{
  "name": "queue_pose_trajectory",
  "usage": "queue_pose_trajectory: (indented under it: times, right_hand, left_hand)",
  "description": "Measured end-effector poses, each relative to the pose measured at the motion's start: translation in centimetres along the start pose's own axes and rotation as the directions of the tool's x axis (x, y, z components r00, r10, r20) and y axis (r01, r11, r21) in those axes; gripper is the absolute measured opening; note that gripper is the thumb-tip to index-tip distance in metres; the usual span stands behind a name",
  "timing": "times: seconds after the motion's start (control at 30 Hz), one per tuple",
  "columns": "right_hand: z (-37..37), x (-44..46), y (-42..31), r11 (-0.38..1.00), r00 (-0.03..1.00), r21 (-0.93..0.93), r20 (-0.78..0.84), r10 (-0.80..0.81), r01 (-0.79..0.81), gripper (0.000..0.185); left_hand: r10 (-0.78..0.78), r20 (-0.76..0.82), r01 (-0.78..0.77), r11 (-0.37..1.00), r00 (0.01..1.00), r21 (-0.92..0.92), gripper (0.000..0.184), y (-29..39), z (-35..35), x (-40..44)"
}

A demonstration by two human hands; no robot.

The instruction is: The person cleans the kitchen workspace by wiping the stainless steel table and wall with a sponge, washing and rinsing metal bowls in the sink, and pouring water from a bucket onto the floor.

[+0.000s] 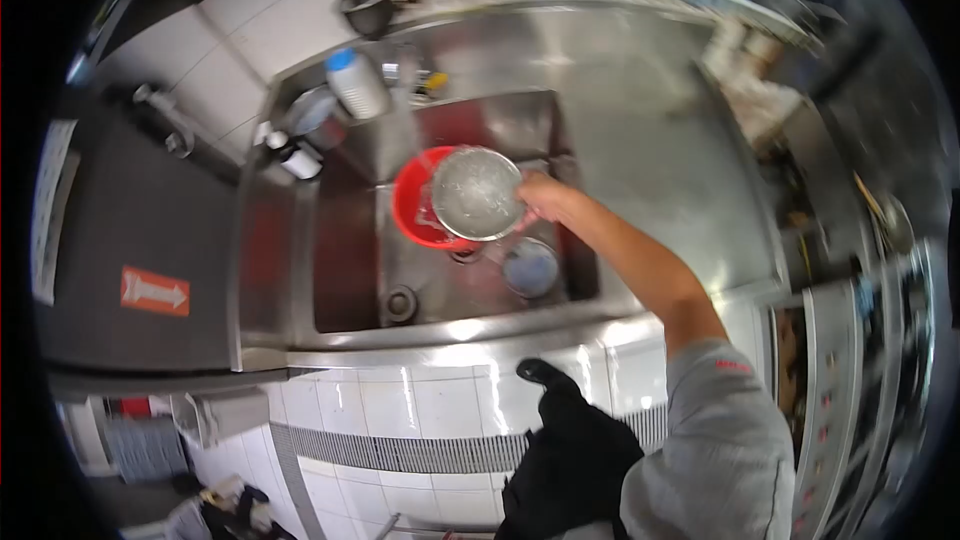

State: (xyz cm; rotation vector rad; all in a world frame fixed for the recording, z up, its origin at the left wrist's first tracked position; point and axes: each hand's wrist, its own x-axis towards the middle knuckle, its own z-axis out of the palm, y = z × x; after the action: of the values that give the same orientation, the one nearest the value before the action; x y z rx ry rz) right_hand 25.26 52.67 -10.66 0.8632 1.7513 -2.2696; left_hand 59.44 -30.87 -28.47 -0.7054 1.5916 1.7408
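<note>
A round metal bowl [477,193] with water in it is held at its right rim by my right hand [540,198], whose fingers are closed on it. The bowl is over the right part of a red basin [412,202] in the steel sink [345,275], and water shows at the bowl's left edge. Below my right hand, a round container [530,268] with a bluish inside rests on the sink bottom. A round drain piece [401,304] lies at the sink's lower left. My left hand is out of view.
Behind the sink stand a white bottle with a blue cap [357,85], a metal pot [316,118] and a white-labelled bottle [298,160]. A steel counter [660,160] extends right. Another person [228,512] is at the lower left.
</note>
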Motion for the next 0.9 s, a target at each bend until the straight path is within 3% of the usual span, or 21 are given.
queue_pose_trajectory:
  times: [0.03,0.07,0.1,0.23,0.43,0.5,0.53,0.57,0.63,0.77,0.83,0.9]
  right_hand:
    - [-1.2,-3.7,0.5,0.999,0.998,0.033,-0.061,0.011,-0.009,0.049]
    - [-2.4,-7.2,0.9,0.998,0.999,0.061,-0.038,-0.007,0.009,0.048]
    - [-3.9,-10.9,1.7,0.996,0.999,0.083,-0.012,-0.032,0.033,0.046]
    - [-9.0,-26.9,5.4,0.998,0.972,0.044,-0.235,-0.026,0.038,0.044]
    - [-16.6,-49.5,15.2,0.996,0.847,0.076,-0.531,-0.004,0.053,0.043]
    - [-18.7,-55.6,19.3,0.989,0.772,0.145,-0.629,0.088,0.006,0.042]
    - [-19.8,-58.4,21.6,0.985,0.759,0.171,-0.644,0.102,0.012,0.042]
    - [-20.9,-60.9,23.9,0.981,0.719,0.191,-0.680,0.143,-0.014,0.042]
    - [-23.1,-65.5,28.2,0.974,0.674,0.223,-0.714,0.188,-0.036,0.043]
    - [-26.0,-71.6,35.8,0.957,0.537,0.290,-0.811,0.232,0.024,0.040]
    - [-29.9,-73.4,42.0,0.952,0.551,0.301,-0.788,0.276,-0.046,0.046]
    - [-30.4,-75.2,42.8,0.952,0.542,0.305,-0.796,0.271,-0.028,0.052]
  left_hand:
    - [0.101,-0.058,-0.073,0.926,0.993,0.371,0.046,-0.2,-0.3,0.5]
    - [0.158,-0.059,-0.080,0.748,0.986,0.659,0.045,0.1,0.5,1.9]
    - [0.197,-0.038,-0.085,0.578,0.980,0.812,0.043,1.8,3.1,2.5]
    - [0.212,0.073,-0.153,0.394,0.975,0.906,0.039,4.5,8.3,1.8]
    - [0.185,0.334,-0.372,0.242,0.924,0.896,0.039,4.0,9.9,4.1]
    - [0.109,0.479,-0.490,0.247,0.871,0.836,0.040,4.0,11.6,5.7]
    - [0.100,0.559,-0.567,0.082,0.823,0.820,0.041,4.5,13.1,6.3]
    - [0.079,0.634,-0.629,-0.081,0.769,0.773,0.041,4.8,16.3,6.9]
    - [0.030,0.625,-0.623,-0.058,0.780,0.780,0.040,7.4,26.8,2.7]
    - [0.161,0.827,-0.839,0.009,0.538,0.544,0.034,8.1,44.5,-3.0]
    - [0.205,0.927,-0.937,-0.092,0.313,0.337,0.033,7.9,53.5,-7.8]
    - [0.223,0.954,-0.957,-0.164,0.200,0.239,0.035,6.5,60.8,-11.1]
